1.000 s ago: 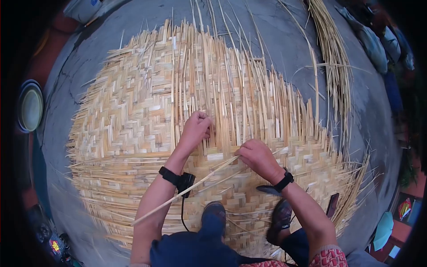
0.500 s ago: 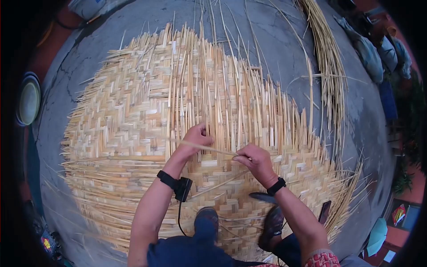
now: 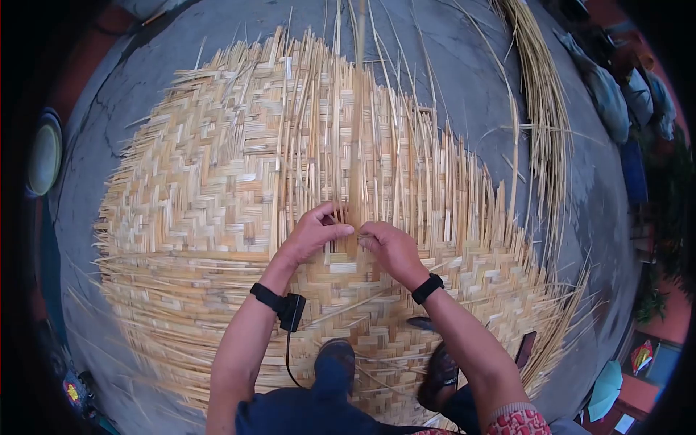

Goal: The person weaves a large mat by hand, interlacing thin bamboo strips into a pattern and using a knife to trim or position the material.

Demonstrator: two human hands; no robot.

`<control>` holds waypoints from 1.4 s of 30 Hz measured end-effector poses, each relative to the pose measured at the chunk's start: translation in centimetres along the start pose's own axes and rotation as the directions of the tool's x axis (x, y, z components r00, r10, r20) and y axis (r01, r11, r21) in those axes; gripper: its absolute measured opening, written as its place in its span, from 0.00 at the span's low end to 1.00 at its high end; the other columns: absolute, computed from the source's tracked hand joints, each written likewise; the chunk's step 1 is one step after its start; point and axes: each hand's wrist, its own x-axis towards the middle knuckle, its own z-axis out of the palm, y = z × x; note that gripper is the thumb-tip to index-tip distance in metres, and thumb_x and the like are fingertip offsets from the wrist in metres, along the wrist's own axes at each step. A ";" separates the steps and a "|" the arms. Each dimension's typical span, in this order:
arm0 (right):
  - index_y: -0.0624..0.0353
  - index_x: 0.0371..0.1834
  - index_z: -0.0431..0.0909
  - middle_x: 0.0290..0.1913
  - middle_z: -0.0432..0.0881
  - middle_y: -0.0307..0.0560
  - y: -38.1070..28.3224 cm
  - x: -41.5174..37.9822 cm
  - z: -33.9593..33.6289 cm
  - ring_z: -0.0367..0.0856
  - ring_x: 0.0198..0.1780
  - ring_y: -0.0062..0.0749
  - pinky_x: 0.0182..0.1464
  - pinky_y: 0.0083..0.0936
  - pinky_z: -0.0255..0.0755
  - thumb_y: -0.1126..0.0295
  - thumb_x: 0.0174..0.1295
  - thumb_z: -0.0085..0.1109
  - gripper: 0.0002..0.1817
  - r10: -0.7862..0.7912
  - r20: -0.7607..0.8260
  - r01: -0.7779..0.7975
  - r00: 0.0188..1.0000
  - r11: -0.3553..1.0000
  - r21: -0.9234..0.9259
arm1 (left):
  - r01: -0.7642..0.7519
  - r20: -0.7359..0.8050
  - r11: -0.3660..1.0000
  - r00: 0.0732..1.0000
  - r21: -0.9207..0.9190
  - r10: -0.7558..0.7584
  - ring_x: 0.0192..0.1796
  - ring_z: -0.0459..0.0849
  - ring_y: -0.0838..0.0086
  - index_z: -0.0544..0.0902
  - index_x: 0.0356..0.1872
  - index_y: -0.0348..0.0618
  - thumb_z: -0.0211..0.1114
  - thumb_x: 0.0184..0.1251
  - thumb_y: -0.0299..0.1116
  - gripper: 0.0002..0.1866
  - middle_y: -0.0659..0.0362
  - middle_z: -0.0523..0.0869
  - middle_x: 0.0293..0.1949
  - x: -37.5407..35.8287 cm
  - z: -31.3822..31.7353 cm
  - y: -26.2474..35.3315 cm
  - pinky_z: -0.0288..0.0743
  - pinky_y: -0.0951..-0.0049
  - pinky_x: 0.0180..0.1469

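A large woven straw mat (image 3: 217, 167) lies on the ground, with loose straw ends along its edges. Over its middle, my left hand (image 3: 320, 233) has its fingers curled around upright straw strips. Close on its right, my right hand (image 3: 388, 246) is closed with thumb and finger together at the lower end of a long strip (image 3: 357, 138). That strip is blurred and points away from me, up past the mat's far edge. The two hands are almost touching.
A bundle of straw (image 3: 540, 94) lies on the grey ground at the right. A curved dark blade (image 3: 422, 323) and a phone (image 3: 525, 349) rest on the mat near my feet. A basin (image 3: 45, 156) stands far left, sacks (image 3: 605, 94) far right.
The strip that lay slanting across between my hands now points straight away from me. My right hand has moved left, close to my left hand.
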 end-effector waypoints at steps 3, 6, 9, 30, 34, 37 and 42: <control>0.54 0.53 0.81 0.36 0.83 0.49 0.6 0.5 -0.2 0.85 0.44 0.46 0.48 0.37 0.78 0.65 0.70 0.64 0.11 0.108 0.103 -0.116 0.989 0.991 0.072 | 0.044 -0.112 0.983 0.992 -0.178 -0.064 0.50 0.84 0.80 0.83 0.63 0.45 0.68 0.77 0.40 0.19 0.65 0.86 0.49 -1.1 0.5 -0.5 0.80 0.77 0.53; 0.58 0.56 0.80 0.42 0.86 0.51 0.9 1.4 -0.3 0.88 0.46 0.44 0.48 0.36 0.80 0.70 0.73 0.60 0.12 0.182 0.014 -0.176 0.983 0.923 0.342 | 0.008 -0.185 0.953 0.981 -0.302 -0.067 0.48 0.83 0.82 0.83 0.63 0.45 0.65 0.79 0.46 0.20 0.67 0.86 0.46 -1.5 1.0 -1.1 0.79 0.77 0.51; 0.63 0.56 0.79 0.47 0.87 0.55 0.6 2.7 -0.9 0.90 0.46 0.44 0.47 0.38 0.82 0.74 0.74 0.56 0.11 0.432 0.123 -0.434 0.894 0.762 0.480 | -0.004 -0.201 0.952 0.978 -0.306 -0.061 0.47 0.82 0.84 0.83 0.63 0.46 0.64 0.80 0.47 0.21 0.68 0.86 0.46 -1.6 1.0 -1.6 0.79 0.78 0.48; 0.56 0.45 0.82 0.36 0.85 0.37 0.4 4.2 -3.0 0.84 0.36 0.21 0.43 0.22 0.80 0.64 0.74 0.64 0.08 -0.092 -0.075 0.085 0.993 0.992 -0.094 | -0.038 -0.238 0.895 0.968 -0.444 -0.077 0.50 0.85 0.81 0.81 0.65 0.46 0.63 0.81 0.44 0.20 0.64 0.88 0.52 -1.1 0.4 -4.2 0.81 0.78 0.49; 0.59 0.43 0.77 0.30 0.79 0.46 2.0 3.5 -0.3 0.81 0.33 0.25 0.37 0.29 0.78 0.70 0.73 0.59 0.04 0.441 -0.085 -0.372 0.894 0.833 0.409 | -0.024 -0.250 0.899 0.964 -0.437 -0.096 0.51 0.86 0.80 0.79 0.68 0.46 0.63 0.81 0.40 0.20 0.63 0.87 0.53 -1.2 0.6 -4.0 0.82 0.75 0.51; 0.58 0.42 0.77 0.31 0.82 0.42 2.1 2.8 0.9 0.79 0.32 0.19 0.36 0.25 0.78 0.70 0.75 0.58 0.04 0.480 -0.109 -0.317 0.870 0.715 0.623 | -0.082 -0.291 0.926 0.956 -0.367 -0.031 0.51 0.84 0.81 0.78 0.68 0.45 0.65 0.79 0.36 0.21 0.65 0.83 0.51 -1.7 0.9 -3.9 0.84 0.75 0.51; 0.58 0.44 0.77 0.32 0.83 0.40 0.7 3.2 -0.2 0.79 0.32 0.18 0.36 0.24 0.78 0.68 0.75 0.59 0.05 0.459 -0.039 -0.274 0.888 0.594 0.756 | -0.113 -0.338 0.945 0.941 -0.305 0.004 0.51 0.82 0.80 0.78 0.68 0.44 0.66 0.78 0.31 0.21 0.64 0.80 0.50 -2.1 1.6 -2.9 0.86 0.74 0.50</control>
